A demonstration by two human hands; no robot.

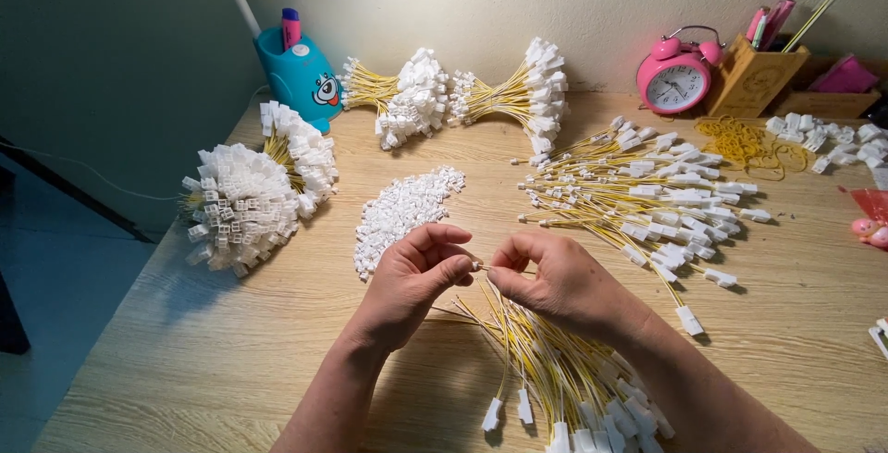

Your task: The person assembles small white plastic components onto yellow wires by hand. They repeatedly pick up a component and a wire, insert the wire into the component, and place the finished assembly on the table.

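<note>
My left hand (412, 277) and my right hand (555, 282) meet over the middle of the wooden table (231, 360). Between their pinched fingertips is the tip of a thin yellow wire (483, 268); whether the left fingers also pinch a small white connector I cannot tell. Under my right hand lies a loose bundle of yellow wires (555, 379) with white plugs at the near ends. Just beyond my left hand is a heap of small white plastic connectors (402, 212). A spread pile of yellow wires with white connectors (647, 194) lies beyond my right hand.
Tied bundles of wired connectors lie at the left (245, 198) and at the back (407, 97) (527, 87). A blue pen holder (301, 74), a pink alarm clock (673, 74), a wooden pen holder (754, 78), yellow rubber bands (740, 143) and loose white connectors (832, 138) stand along the back.
</note>
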